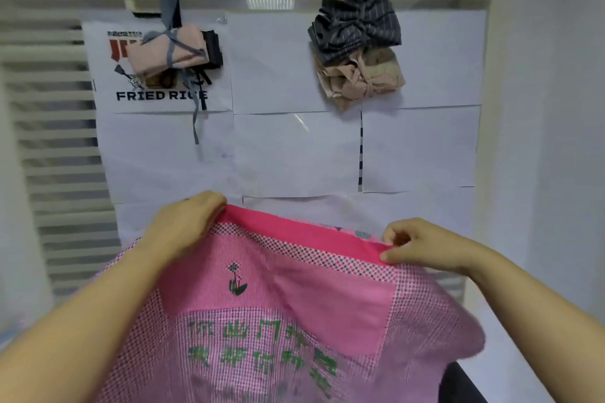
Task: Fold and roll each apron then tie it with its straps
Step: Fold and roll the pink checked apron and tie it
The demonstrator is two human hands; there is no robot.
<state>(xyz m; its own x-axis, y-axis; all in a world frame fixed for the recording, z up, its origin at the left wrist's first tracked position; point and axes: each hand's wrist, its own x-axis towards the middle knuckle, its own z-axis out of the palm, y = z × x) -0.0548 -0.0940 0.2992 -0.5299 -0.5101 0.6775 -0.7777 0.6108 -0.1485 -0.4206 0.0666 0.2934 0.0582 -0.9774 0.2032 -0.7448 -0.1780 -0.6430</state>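
Observation:
A pink checked apron [294, 321] with green printed characters, a small flower motif and a plain pink pocket is held up in front of me. My left hand [186, 222] grips its bright pink top hem at the left corner. My right hand [415, 245] pinches the same hem at the right corner. The apron's lower part runs out of the frame at the bottom, and its straps are hidden.
On the wall ahead hang tied apron bundles: a pale pink one [170, 52] with a black one behind it at upper left, a dark striped one [357, 26] above a beige one [360, 78] at upper right. White paper sheets [294, 154] cover the wall over slatted blinds [49, 141].

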